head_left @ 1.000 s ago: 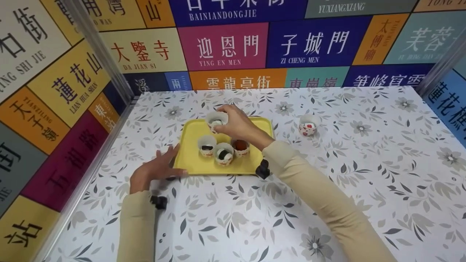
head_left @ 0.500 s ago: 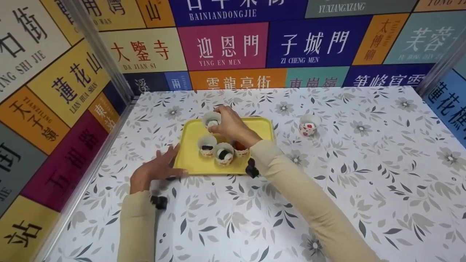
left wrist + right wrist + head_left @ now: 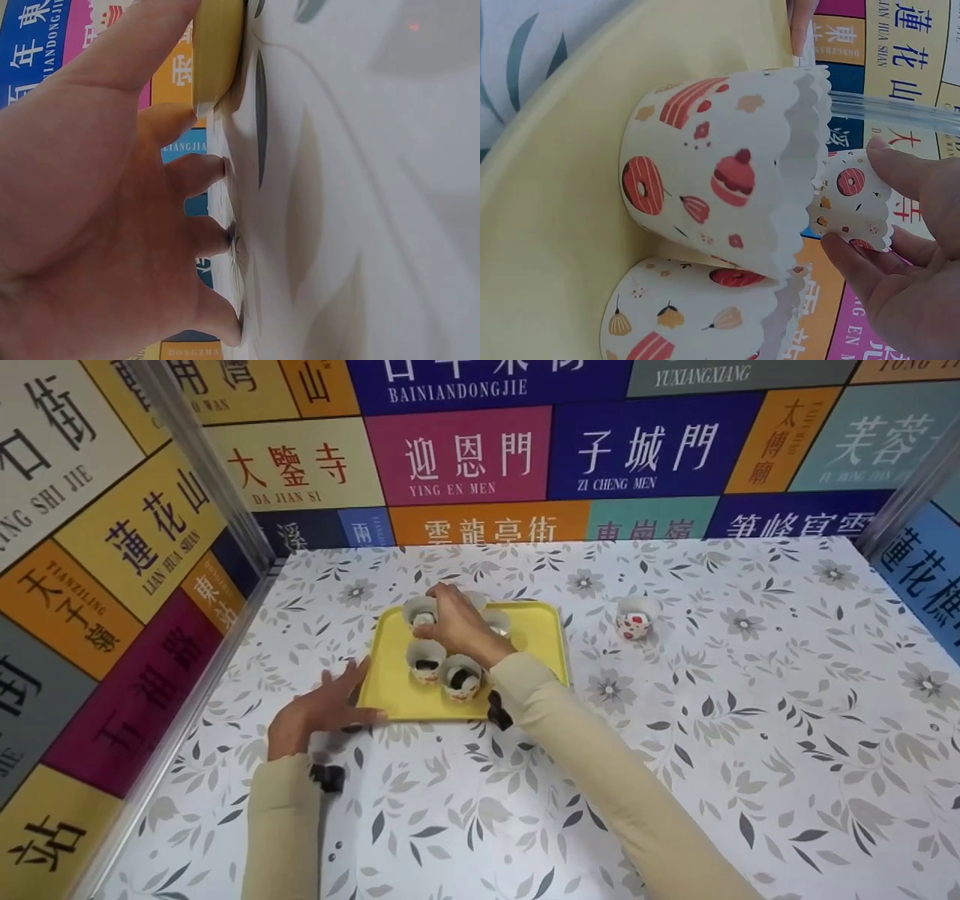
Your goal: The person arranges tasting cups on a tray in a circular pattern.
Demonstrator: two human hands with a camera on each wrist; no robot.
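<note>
My right hand (image 3: pixel 461 622) pinches a paper baking cup (image 3: pixel 416 609) between thumb and fingers, over the far left part of a yellow tray (image 3: pixel 397 694). In the right wrist view this cup (image 3: pixel 851 180) has a wavy rim and printed red donuts. Two similar cups, one with dark contents (image 3: pixel 426 661) and one with dark and white contents (image 3: pixel 461 681), stand on the tray nearer to me. Another cup (image 3: pixel 496 622) shows partly behind the right hand. My left hand (image 3: pixel 326 705) rests with spread fingers at the tray's left edge, its thumb along the near corner.
One more printed cup (image 3: pixel 635 619) with whitish contents stands on the table right of the tray. The table has a leaf-patterned cover (image 3: pixel 480 810). Panels with street names (image 3: pixel 461 457) rise behind and on both sides.
My right hand has carried the cup leftward and slightly toward the tray's far left corner. Its forearm now covers the cup with reddish-brown contents. The left hand has stayed in place.
</note>
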